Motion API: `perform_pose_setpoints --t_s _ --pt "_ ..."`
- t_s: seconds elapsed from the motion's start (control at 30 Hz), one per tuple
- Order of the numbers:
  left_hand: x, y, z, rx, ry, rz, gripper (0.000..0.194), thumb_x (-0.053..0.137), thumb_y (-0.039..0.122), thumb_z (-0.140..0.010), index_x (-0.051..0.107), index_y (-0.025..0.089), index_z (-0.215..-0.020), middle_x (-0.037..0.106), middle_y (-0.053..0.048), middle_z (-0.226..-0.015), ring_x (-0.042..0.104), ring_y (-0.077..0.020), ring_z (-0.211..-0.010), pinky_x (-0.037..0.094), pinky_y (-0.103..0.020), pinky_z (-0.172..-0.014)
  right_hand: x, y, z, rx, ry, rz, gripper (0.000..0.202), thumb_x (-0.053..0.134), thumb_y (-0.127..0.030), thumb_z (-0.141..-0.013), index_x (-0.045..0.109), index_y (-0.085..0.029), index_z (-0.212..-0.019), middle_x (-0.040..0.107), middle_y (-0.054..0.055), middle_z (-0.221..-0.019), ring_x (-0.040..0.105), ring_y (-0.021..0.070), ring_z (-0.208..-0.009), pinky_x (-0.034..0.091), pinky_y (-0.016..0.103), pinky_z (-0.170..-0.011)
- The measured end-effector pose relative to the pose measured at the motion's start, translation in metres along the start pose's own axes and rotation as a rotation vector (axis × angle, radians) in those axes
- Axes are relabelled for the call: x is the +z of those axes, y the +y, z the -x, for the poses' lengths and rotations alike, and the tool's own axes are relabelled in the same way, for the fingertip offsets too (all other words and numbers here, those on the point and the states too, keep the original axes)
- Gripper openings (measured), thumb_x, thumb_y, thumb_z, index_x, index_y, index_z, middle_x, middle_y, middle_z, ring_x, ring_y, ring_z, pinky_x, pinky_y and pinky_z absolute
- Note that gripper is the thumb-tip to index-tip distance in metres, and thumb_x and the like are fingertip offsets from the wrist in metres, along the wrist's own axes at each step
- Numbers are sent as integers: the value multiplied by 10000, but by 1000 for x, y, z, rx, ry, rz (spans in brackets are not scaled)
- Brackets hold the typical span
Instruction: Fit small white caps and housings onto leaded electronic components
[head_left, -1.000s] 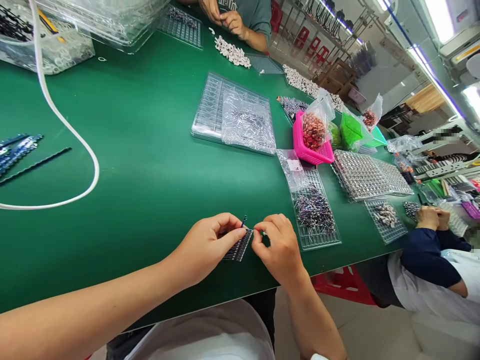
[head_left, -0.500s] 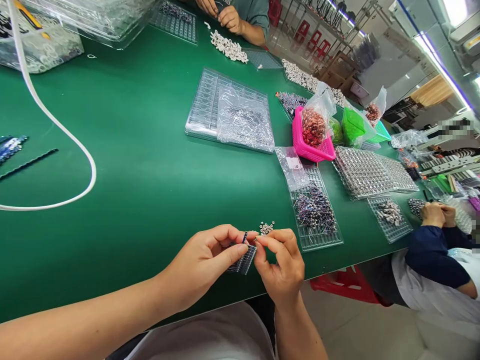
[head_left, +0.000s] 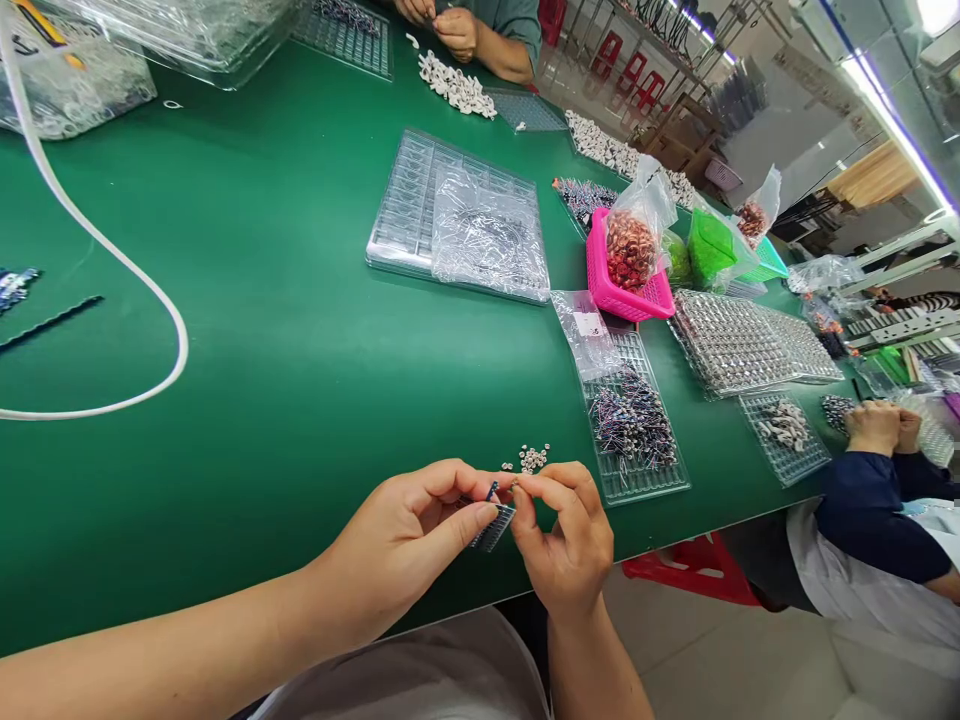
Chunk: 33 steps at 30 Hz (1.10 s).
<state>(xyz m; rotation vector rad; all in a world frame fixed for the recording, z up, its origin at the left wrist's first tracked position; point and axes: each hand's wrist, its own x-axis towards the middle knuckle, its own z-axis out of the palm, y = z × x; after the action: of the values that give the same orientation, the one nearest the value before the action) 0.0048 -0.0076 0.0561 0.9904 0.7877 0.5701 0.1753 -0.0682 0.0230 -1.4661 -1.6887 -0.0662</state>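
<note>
Head view has both my hands low over the counter (head_left: 285,330), left of the tray (head_left: 649,486). My left hand (head_left: 409,540) grips the strip (head_left: 493,528) between thumb and curled fingers, covering so much that I can't read its whole long axis. What shows is a dark, ribbed end poking out toward the tray, its free edge slanting from the tray side back toward me. A short dark stub (head_left: 493,490) stands up above my thumb, leaning away from me and slightly traywards. My right hand (head_left: 566,540), between strip and tray, has finger and thumb pinched narrow on a bit (head_left: 514,484) too small to make out; whether it touches the stub I can't tell. Small pale beads (head_left: 533,459) lie just left of the tray. Loose pins (head_left: 634,415) lie heaped on the tray, a bag (head_left: 587,325) overlaps its far end, and the basket (head_left: 634,303) sits beyond.
</note>
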Motion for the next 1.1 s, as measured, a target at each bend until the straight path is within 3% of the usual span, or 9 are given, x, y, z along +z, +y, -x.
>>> perform_pose_setpoints --t_s 0.37,0.57,1.1 --pt "-2 -3 -2 -18 14 25 197 704 374 -833 658 200 -752 732 -39 -864 674 -200 -876 564 -289 -794 0 1 1 -29 -33 29 256 681 -77 -861 637 -236 -1057 658 36 -872 653 168 -794 571 335 -679" --pt "-2 -5 -1 16 -8 -14 173 681 365 -863 685 201 -809 776 -65 -1006 701 -228 -983 564 -324 -894 1 2 2 -33 -25 47 259 678 -81 -862 643 -239 -1064 652 37 -867 644 163 -773 563 328 -666" --pt "-3 -11 0 43 -19 -52 158 649 353 -903 677 208 -847 775 -54 -1058 707 -210 -1004 563 -292 -906 0 3 1 -32 -62 12 239 668 -76 -866 637 -221 -1054 650 46 -878 636 164 -788 564 335 -673"
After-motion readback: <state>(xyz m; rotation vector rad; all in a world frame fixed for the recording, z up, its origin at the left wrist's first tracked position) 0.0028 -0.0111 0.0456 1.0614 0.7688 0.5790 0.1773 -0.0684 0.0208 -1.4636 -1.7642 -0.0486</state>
